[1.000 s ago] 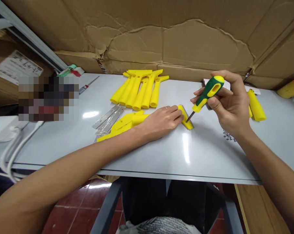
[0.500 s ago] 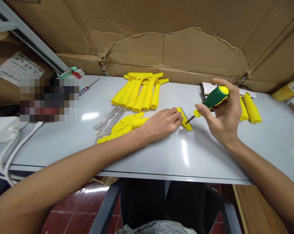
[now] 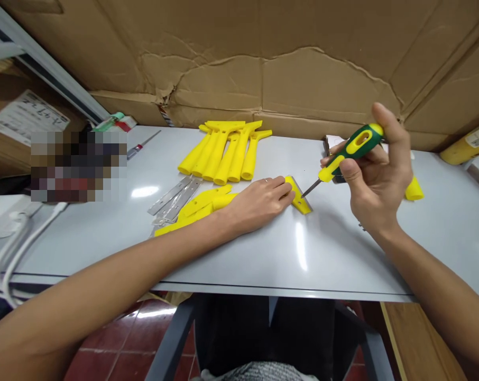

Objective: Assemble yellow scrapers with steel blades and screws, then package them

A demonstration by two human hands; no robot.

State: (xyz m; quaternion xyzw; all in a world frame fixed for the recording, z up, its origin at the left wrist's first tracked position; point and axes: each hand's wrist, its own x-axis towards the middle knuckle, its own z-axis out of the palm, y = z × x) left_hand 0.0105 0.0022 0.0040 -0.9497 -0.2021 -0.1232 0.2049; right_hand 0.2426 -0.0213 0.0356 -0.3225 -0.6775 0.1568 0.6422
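My left hand [image 3: 259, 205] is closed on a yellow plastic scraper [image 3: 302, 204], pressing it to the table. The scraper's flared head with a metal blade edge sticks out past the fingertips. In my right hand [image 3: 382, 180] is a green and yellow screwdriver [image 3: 356, 147], tilted, its tip down at the scraper head near a screw; whether it touches, I cannot tell. Thumb and fingers hold the handle, with the index finger raised near its end. Beside my left forearm lie more yellow scraper parts [image 3: 202, 203] and flat metal blades [image 3: 176, 198].
Several yellow scraper handles [image 3: 219, 153] are lined up at the back of the table [image 3: 239, 259]. Another screwdriver [image 3: 142, 144] lies at the back left. Behind stands a cardboard wall [image 3: 223, 79]. White cables [image 3: 15, 259] hang over the left edge. Another yellow part [image 3: 414, 189] lies right.
My right hand has shifted right and its index finger has lifted. The screwdriver handle has turned, and its tip has moved slightly off the screw spot. My left hand keeps its hold.
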